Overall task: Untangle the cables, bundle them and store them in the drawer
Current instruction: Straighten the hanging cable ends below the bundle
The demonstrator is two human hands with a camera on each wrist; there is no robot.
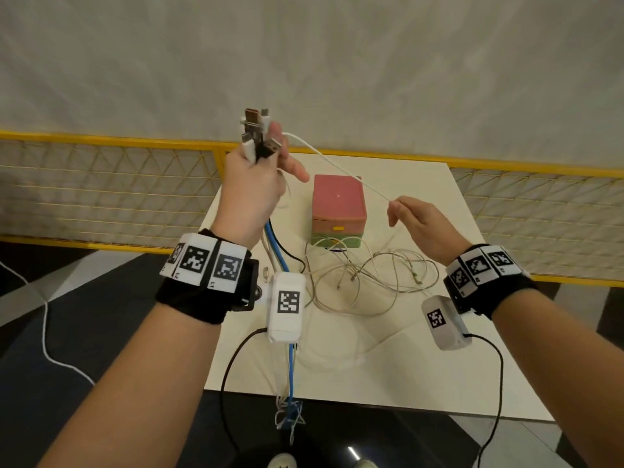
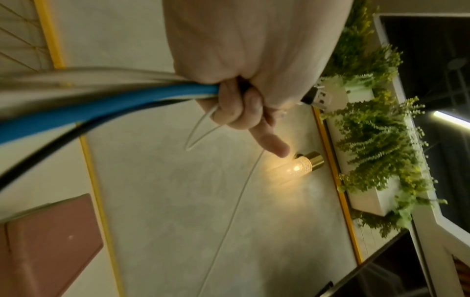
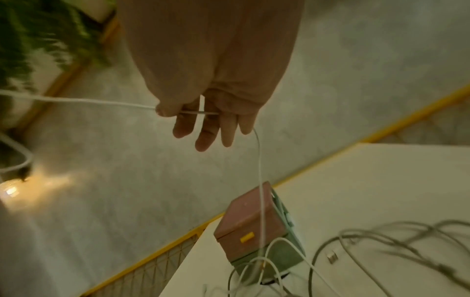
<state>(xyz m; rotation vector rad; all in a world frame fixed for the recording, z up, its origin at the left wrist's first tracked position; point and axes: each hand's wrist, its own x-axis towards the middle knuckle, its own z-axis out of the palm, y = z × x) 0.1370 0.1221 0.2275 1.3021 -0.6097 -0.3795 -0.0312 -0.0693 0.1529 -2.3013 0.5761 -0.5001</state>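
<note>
While raised above the white table [image 1: 422, 359], left hand [image 1: 251, 190] clenched round a cable bundle [image 1: 258, 136]. Right hand [image 1: 420, 224] pinching one white cable [image 1: 337, 165]; loose cables [image 1: 368, 278] lying before the drawer box [image 1: 338, 211].

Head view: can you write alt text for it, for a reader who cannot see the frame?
The left hand grips a bunch of cable ends upright over a white table, while the right hand pinches one thin white cable stretched between the two hands. A pink and green drawer box stands behind a loose tangle of pale cables.

Loose cables [image 1: 371, 278] before drawer box [image 1: 338, 211]
</note>
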